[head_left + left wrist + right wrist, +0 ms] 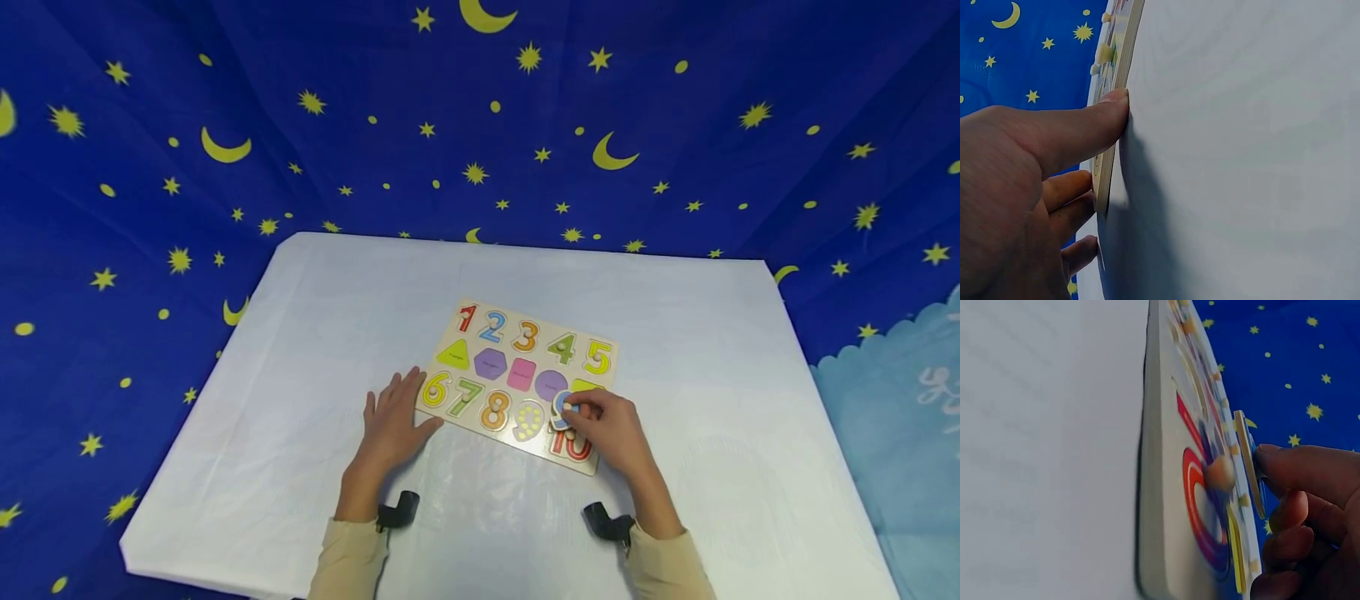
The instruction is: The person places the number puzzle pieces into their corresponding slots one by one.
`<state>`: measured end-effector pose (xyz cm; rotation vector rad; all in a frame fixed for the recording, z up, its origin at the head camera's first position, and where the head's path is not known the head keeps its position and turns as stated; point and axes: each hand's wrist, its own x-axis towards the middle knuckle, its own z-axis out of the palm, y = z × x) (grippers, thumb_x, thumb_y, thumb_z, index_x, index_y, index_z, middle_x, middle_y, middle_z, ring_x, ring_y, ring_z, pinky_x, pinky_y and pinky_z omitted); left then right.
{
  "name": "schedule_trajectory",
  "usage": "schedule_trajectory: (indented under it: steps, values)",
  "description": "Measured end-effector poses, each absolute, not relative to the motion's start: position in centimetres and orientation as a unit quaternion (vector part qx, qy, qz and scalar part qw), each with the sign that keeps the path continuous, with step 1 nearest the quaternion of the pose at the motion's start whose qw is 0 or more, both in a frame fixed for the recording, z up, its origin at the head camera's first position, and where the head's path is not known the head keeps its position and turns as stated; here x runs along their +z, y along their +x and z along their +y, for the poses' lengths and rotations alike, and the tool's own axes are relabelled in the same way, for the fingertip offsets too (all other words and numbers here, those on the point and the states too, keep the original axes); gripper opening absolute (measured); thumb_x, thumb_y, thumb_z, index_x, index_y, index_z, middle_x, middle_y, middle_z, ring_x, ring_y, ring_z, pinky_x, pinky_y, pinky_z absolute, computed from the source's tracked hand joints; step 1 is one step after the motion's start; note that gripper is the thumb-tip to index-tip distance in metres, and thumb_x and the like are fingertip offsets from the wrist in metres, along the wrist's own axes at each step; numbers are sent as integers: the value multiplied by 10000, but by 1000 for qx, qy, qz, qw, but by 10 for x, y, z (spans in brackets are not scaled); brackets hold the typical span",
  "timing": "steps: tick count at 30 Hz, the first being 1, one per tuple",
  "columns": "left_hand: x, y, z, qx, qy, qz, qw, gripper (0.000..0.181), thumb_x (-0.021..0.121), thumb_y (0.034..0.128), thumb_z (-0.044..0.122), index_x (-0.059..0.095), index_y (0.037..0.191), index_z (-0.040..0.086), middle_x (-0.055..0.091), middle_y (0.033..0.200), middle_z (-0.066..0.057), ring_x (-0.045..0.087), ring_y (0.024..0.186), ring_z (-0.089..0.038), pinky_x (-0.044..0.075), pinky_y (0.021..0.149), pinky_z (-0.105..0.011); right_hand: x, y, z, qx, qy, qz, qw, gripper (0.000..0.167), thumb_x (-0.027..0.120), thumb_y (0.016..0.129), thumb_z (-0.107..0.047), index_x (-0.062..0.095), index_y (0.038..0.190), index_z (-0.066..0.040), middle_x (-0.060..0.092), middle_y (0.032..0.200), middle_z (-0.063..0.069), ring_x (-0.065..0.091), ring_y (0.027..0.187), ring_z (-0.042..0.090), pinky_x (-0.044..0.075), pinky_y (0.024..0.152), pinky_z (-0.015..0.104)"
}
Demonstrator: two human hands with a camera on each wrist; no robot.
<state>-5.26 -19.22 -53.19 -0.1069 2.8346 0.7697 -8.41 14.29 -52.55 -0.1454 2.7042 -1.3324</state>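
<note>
A wooden number puzzle board (480,425) lies slanted on the white table. My right hand (611,429) pinches a blue number 9 piece (558,412) by thumb and fingers, above the red 10 piece (576,448). In the right wrist view, the 9 piece (1247,462) is held off the board, seen edge-on. Left of it, the 9-shaped recess (528,419) shows yellow dots. My left hand (390,425) touches the board's near left corner with fingers fairly straight; in the left wrist view its thumb (1094,125) presses the board's edge.
Knobbed number pieces such as the orange 8 (495,410) and yellow 5 (597,357) sit in the board. Between the number rows are coloured shapes, including a yellow triangle (454,356). Beyond the white table (360,300) hangs a blue star-and-moon cloth (420,183).
</note>
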Motion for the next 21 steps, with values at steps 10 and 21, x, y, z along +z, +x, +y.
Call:
schedule_trajectory:
  steps: [10,21]
  values:
    - [-533,-52,-193,265,-35,959,96,831,715,850,377,279,1518,144,202,1583,-44,77,1450,-297,-51,1099,-600,-524,-86,130,-432,-55,896,80,165,774,803,-220,735,948,-151,552,696,-15,490,610,158,405,521,270]
    - [-534,-52,-193,262,-37,959,100,837,713,852,379,269,1522,147,186,1588,-35,61,1453,-288,-69,1100,-589,-526,-85,115,-410,-83,905,76,132,791,777,-224,739,890,-180,551,682,-53,499,625,137,416,546,292]
